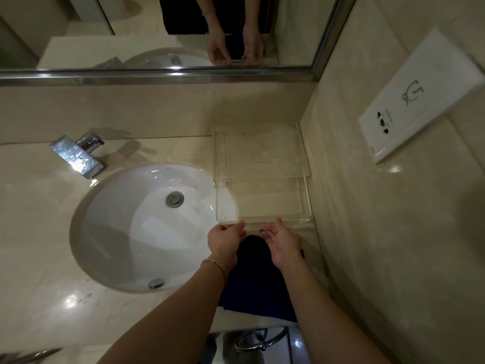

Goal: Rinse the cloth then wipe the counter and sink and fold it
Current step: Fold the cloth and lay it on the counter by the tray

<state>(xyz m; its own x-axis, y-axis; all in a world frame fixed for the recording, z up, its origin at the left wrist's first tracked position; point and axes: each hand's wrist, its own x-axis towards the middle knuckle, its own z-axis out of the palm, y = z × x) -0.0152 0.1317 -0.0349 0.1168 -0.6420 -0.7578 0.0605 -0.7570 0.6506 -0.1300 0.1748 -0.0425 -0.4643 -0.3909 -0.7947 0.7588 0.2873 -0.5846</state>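
Both hands reach to twelve o'clock: left hand [225, 239] and right hand [282, 241], fingers relaxed, touch the clear tray [305, 195]'s near edge; the dark cloth [258, 279] lies beneath the wrists, at six o'clock on the desk [47, 258].

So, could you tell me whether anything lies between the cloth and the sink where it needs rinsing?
Nothing visible does. The dark cloth lies on the counter just right of the sink. Both hands, left hand and right hand, are at the clear tray behind it.
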